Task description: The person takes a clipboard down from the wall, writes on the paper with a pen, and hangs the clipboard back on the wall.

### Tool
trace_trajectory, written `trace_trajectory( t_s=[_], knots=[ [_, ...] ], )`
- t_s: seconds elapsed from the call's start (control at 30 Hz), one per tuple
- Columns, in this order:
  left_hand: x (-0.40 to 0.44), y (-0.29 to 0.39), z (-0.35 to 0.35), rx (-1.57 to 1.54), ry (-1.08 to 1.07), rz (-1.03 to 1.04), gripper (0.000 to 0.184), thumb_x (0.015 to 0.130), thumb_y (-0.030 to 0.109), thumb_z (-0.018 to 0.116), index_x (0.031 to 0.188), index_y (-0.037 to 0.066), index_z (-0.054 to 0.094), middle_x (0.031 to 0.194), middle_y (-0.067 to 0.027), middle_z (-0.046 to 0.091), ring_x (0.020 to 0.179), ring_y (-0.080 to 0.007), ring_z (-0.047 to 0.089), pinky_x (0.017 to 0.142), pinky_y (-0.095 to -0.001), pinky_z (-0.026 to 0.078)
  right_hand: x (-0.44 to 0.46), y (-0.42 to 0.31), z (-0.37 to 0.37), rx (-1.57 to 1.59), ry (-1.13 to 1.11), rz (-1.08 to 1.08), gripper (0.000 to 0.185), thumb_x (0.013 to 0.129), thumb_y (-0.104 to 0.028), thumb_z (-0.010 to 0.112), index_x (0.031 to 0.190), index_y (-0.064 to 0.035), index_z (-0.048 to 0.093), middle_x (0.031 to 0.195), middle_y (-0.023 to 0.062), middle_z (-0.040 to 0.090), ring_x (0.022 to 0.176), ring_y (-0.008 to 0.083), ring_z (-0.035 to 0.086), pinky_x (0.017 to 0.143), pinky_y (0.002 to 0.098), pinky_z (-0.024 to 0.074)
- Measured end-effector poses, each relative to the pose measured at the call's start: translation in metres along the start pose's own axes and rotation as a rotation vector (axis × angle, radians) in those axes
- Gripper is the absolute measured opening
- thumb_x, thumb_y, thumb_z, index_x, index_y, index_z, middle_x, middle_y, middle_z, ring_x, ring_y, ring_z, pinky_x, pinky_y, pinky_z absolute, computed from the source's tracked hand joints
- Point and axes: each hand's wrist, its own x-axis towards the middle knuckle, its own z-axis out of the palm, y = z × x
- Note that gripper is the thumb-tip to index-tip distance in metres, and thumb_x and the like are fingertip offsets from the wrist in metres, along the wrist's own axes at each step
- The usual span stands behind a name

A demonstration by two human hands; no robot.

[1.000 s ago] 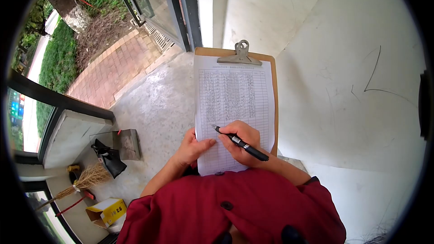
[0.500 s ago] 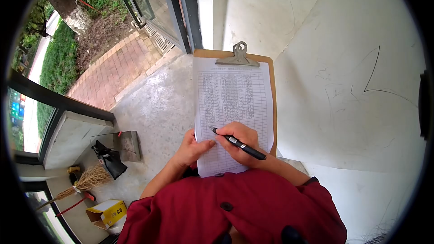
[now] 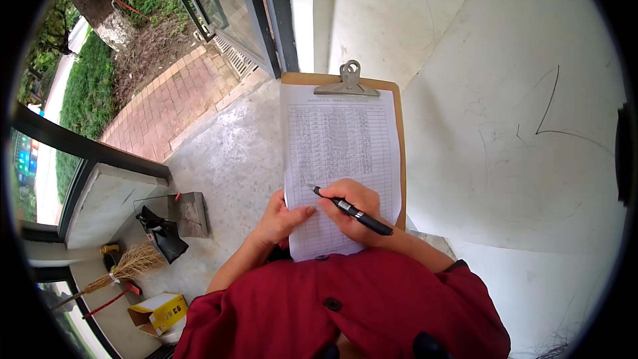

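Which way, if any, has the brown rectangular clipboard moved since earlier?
Yes: the clipboard shifted slightly left in the picture, against the dark grey doorframe.

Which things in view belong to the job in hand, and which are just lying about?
In use:
black pen, in the right hand
gridded form
clipboard, its edge in the left hand

Lying about:
straw broom
black bag
yellow box

Bright daylight, floor (image 3: 229, 136) glare, bowed edges (corners black), sheet (image 3: 342, 159) text blurred
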Motion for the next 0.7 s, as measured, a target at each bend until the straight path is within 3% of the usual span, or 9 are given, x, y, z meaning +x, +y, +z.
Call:
trace_trajectory(
  t_s=[0.7],
  knots=[
    [0.0021, -0.0028, -0.0040, 0.014, 0.011, -0.013, 0.035, 0.079, 0.005, 0.061, 0.113, -0.001, 0.053, 0.103, -0.0068, 0.061, 0.091, -0.0133, 0.057, 0.081, -0.0291, 0.047, 0.0022, 0.0041, 0.0021, -0.010, 0.001, 0.021, 0.012, 0.075, 0.000, 0.067, 0.084, -0.0016, 0.058, 0.071, 0.0096, 0.059, 0.058, 0.0190, 0.057, 0.051, 0.0278, 0.0444]
  ],
)
